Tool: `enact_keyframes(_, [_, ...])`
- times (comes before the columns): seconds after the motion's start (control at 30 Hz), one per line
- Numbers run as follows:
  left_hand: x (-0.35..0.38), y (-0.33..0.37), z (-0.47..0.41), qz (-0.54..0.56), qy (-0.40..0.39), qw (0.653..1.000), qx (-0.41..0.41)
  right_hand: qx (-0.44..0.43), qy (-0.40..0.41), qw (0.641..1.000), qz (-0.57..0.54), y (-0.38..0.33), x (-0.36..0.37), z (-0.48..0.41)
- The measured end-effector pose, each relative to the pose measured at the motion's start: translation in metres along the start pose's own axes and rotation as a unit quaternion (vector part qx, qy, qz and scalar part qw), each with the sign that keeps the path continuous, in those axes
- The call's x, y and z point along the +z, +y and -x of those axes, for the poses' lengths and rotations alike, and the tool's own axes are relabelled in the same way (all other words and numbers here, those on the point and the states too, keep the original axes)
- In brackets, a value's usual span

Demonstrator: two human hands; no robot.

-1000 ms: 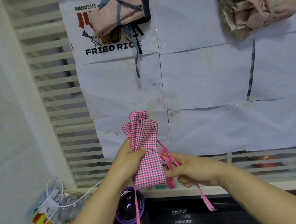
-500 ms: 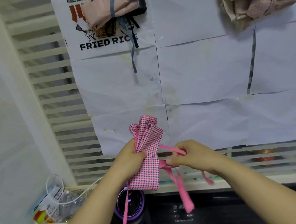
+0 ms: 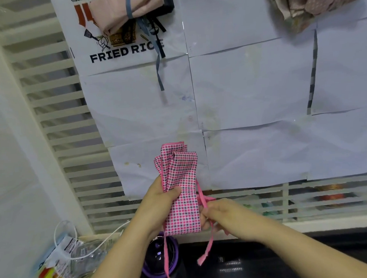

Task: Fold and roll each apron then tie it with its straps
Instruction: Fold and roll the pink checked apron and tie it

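Folded checked apron held upright over the papered worktop, strap in hand.

The worktop (image 3: 260, 81) is covered in white sheets. A crumpled apron pile (image 3: 311, 2) lies at 1 o'clock and a tied pink roll (image 3: 116, 12) at 11 o'clock. The pink checked apron (image 3: 180, 177) stands at 6 o'clock. The left hand (image 3: 158, 206) grips it at mid-length, thumb across the front. The right hand (image 3: 222, 213), at the apron's right edge, pinches a pink strap (image 3: 208, 250) whose end hangs loose.

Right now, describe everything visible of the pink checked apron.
The pink checked apron is thin cloth with pink and dark checks and pink edging, folded into a long narrow bundle held upright. The left hand grips its middle; the right hand pinches a pink strap at its right edge. A second strap hangs below the left hand.
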State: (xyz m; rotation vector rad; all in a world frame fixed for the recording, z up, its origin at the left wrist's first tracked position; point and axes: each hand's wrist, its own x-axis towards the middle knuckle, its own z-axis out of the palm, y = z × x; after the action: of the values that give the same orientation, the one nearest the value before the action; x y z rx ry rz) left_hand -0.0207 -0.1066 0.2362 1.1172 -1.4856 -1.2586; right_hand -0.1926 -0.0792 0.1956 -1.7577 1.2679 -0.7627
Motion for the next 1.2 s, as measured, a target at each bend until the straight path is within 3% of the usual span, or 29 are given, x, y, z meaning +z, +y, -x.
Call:
enact_keyframes(0.2, [0.0, 0.005, -0.002, 0.113, -0.02, 0.993, -0.001, -0.1, 0.06, 0.984, 0.137, 0.003, -0.007, -0.005])
enact_keyframes(0.3, [0.0, 0.011, -0.003, 0.145, -0.024, 0.989, 0.008, -0.152, 0.115, 0.97, 0.149, 0.003, -0.014, -0.005])
enact_keyframes(0.47, [0.003, 0.022, 0.001, 0.188, -0.078, 0.979, 0.005, -0.197, 0.132, 0.95, 0.203, 0.0, -0.022, -0.001])
enact_keyframes(0.6, [0.014, 0.028, 0.006, 0.212, -0.129, 0.969, 0.004, -0.152, 0.163, 0.97, 0.098, -0.015, -0.02, 0.003])
enact_keyframes(0.7, [0.021, 0.031, 0.008, 0.217, -0.141, 0.966, 0.009, -0.104, 0.188, 0.964, 0.158, -0.018, -0.021, 0.004])
enact_keyframes(0.77, [0.025, 0.035, 0.009, 0.215, -0.132, 0.967, 0.021, -0.102, 0.192, 0.971, 0.097, -0.02, -0.025, 0.009])
enact_keyframes(0.87, [0.029, 0.04, 0.008, 0.193, -0.104, 0.975, 0.041, -0.095, 0.131, 0.985, -0.058, -0.027, -0.036, 0.014])
enact_keyframes(0.9, [0.03, 0.04, 0.008, 0.176, -0.096, 0.979, 0.049, -0.09, 0.094, 0.979, -0.154, -0.026, -0.04, 0.014])
enact_keyframes(0.97, [0.035, 0.041, 0.008, 0.139, -0.08, 0.985, 0.068, -0.074, 0.013, 0.935, -0.348, -0.027, -0.052, 0.018])
enact_keyframes(1.0, [0.039, 0.041, 0.009, 0.124, -0.07, 0.987, 0.077, -0.076, -0.023, 0.916, -0.393, -0.027, -0.057, 0.02])
enact_keyframes(1.1, [0.054, 0.042, 0.011, 0.084, -0.042, 0.989, 0.118, -0.102, -0.076, 0.913, -0.387, -0.028, -0.063, 0.021])
enact_keyframes(1.2, [0.073, 0.042, 0.012, 0.068, -0.039, 0.987, 0.143, -0.082, -0.03, 0.941, -0.325, -0.032, -0.063, 0.02])
